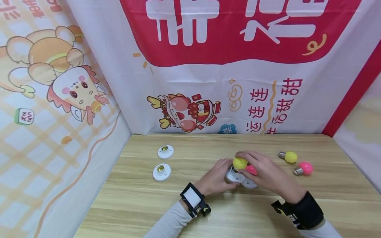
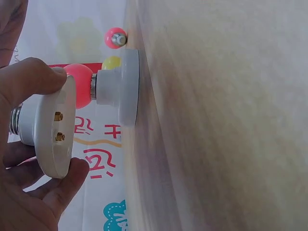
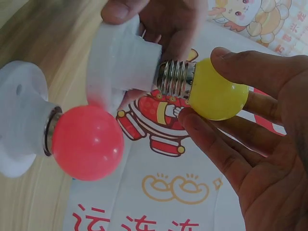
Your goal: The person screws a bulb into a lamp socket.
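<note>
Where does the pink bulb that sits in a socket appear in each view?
Head: pink bulb right of and below centre, partly behind the right hand.
Left wrist: pink bulb upper left, partly behind the held socket.
Right wrist: pink bulb left, below mid-height.
Shared landmark: held socket, in the left hand.

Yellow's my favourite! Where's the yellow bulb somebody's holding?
Right of centre in the head view: the right hand holds the yellow bulb at the socket in the left hand.

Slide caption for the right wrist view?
Right hand holds a yellow bulb at the white socket the left hand grips.
</note>
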Available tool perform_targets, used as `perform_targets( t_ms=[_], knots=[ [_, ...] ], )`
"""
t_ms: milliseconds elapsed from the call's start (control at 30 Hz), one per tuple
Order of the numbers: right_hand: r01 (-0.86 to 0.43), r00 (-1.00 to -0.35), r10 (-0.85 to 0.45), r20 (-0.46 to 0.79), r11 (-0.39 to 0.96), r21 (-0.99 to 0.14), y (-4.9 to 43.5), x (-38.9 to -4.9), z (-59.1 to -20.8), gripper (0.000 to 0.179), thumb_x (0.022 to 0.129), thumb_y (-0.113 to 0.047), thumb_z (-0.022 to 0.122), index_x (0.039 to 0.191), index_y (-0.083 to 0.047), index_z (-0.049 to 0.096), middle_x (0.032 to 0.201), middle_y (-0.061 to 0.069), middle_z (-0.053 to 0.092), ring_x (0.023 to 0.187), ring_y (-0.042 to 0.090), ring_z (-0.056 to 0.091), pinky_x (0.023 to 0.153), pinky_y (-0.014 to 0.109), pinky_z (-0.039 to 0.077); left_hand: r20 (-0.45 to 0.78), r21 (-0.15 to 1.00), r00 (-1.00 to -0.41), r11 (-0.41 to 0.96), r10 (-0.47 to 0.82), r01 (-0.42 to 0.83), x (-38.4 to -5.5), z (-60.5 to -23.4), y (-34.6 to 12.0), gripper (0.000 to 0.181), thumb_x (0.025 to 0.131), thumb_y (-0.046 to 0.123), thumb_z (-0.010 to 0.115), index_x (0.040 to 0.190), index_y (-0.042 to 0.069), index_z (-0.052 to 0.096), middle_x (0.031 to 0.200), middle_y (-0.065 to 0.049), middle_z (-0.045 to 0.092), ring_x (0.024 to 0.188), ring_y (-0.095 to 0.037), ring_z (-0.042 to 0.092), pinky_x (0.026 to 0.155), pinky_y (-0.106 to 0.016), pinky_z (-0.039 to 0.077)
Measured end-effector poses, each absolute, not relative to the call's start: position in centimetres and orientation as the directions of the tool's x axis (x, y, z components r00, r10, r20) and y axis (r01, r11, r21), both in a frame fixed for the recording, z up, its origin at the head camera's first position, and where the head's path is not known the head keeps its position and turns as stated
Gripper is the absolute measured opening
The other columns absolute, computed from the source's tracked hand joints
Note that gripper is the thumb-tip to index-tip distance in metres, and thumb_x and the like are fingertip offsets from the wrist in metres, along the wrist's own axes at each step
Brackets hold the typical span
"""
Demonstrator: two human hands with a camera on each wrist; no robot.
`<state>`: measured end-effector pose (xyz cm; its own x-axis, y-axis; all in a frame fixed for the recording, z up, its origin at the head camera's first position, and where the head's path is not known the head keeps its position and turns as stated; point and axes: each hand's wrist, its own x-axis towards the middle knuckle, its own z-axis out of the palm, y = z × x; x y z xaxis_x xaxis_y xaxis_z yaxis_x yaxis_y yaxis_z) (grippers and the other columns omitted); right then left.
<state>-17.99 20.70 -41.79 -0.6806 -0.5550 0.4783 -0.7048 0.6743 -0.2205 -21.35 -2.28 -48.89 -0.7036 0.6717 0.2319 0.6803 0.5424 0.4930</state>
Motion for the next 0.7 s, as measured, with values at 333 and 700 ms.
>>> perform_targets(
  t_ms=[333, 700],
  knots=[
    [-0.691, -0.706, -0.566, 0.425, 0.68, -0.244, 20.24, -18.15, -42.45, 0.053, 0.088, -0.021, 0.089, 0.137, -0.014, 0.069, 0.137, 0.009, 0.071, 0.125, 0.031, 0.071, 0.098, 0.048, 0.064, 0.221, 0.509, -0.709, 0.54, 0.67, 0.67, -21.19, -48.87, -2.37, 0.084, 0.094, 0.036, 0.082, 0.162, 0.013, 0.039, 0.156, -0.003, 0.055, 0.141, -0.017, 0.053, 0.118, -0.027, 0.048],
    [-0.681, -0.723, -0.564, 0.4, 0.679, -0.274, 19.97, -18.12, -42.83, 0.055, 0.086, -0.013, 0.089, 0.137, -0.016, 0.068, 0.14, 0.008, 0.069, 0.127, 0.032, 0.069, 0.099, 0.052, 0.063, 0.23, 0.513, -0.707, 0.534, 0.669, 0.672, -21.32, -49.05, -2.75, 0.085, 0.094, 0.038, 0.082, 0.162, 0.013, 0.04, 0.159, -0.003, 0.054, 0.143, -0.017, 0.052, 0.12, -0.028, 0.047]
  ],
)
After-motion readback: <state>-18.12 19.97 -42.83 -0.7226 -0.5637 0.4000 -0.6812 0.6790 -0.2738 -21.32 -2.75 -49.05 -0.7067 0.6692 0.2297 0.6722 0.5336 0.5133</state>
